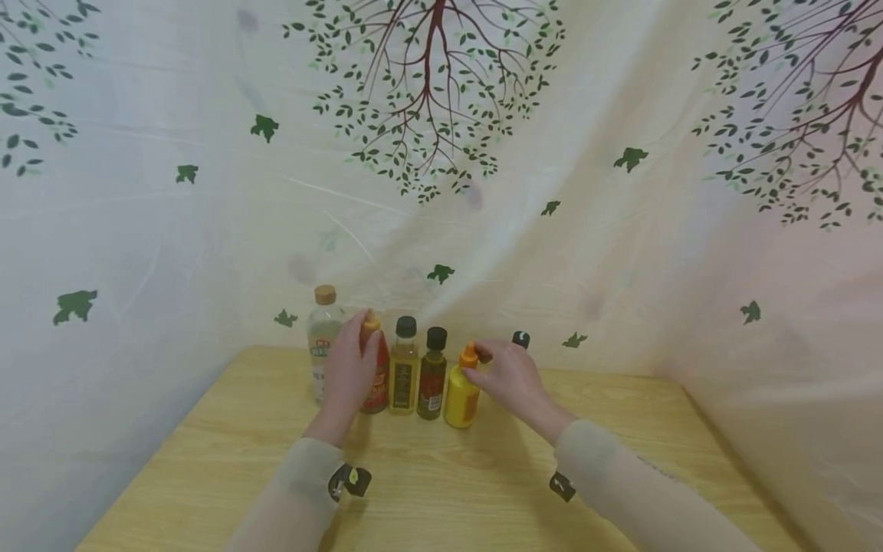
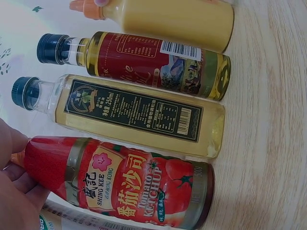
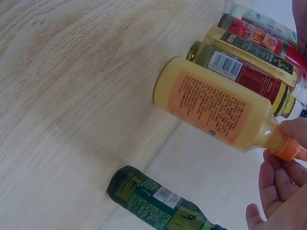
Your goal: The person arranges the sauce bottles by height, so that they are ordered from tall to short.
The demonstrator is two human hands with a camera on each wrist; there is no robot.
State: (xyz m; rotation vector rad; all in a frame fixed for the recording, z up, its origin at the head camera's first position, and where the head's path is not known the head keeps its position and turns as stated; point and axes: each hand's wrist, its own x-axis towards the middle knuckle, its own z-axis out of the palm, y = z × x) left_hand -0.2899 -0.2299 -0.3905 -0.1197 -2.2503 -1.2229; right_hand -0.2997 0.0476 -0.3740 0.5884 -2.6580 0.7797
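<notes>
My left hand (image 1: pixel 348 372) grips the neck of a red tomato ketchup bottle (image 2: pixel 139 182), close below its orange cap. With thumb and fingers, my right hand (image 1: pixel 513 379) pinches the orange cap (image 3: pixel 288 149) of a yellow squeeze bottle (image 3: pixel 216 105). Both bottles stand upright on the wooden table (image 1: pixel 414 491). Between them are a square bottle of pale oil (image 2: pixel 139 112) and a darker olive oil bottle (image 2: pixel 158 62), both black-capped. Left of the ketchup, a large clear bottle (image 1: pixel 323 330) with a tan cap is partly covered by my left hand.
A dark green bottle (image 3: pixel 148 199) stands apart, right of the yellow one; in the head view only its black cap (image 1: pixel 521 338) shows behind my right hand. A pale curtain (image 1: pixel 448 238) printed with trees and leaves hangs behind the table.
</notes>
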